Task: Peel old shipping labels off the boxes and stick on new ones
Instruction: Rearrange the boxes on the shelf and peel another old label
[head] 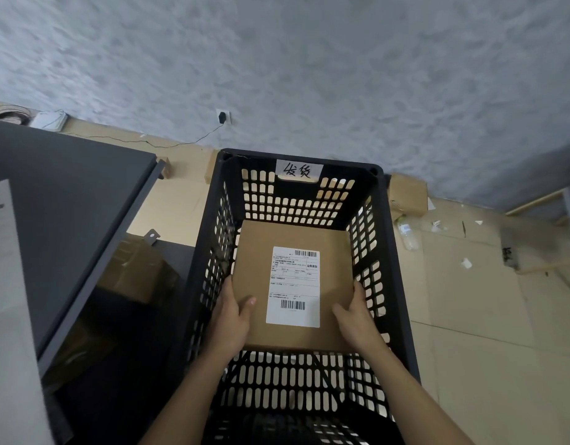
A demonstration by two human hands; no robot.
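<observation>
Both hands, left hand [234,311] and right hand [354,311], grip the box [293,232] by its sides, center frame, inside the black crate [402,284]. White label [293,285] sits flat; whether it is old or new is unclear.

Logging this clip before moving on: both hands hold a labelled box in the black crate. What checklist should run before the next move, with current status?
1. Grip of left hand on box: ok.
2. Grip of right hand on opposite side: ok.
3. The label faces up and lies flat: ok.
4. Whether label is old or new: cannot tell.
5. Whether box rests on the floor of the crate or is lifted: cannot tell.
</observation>
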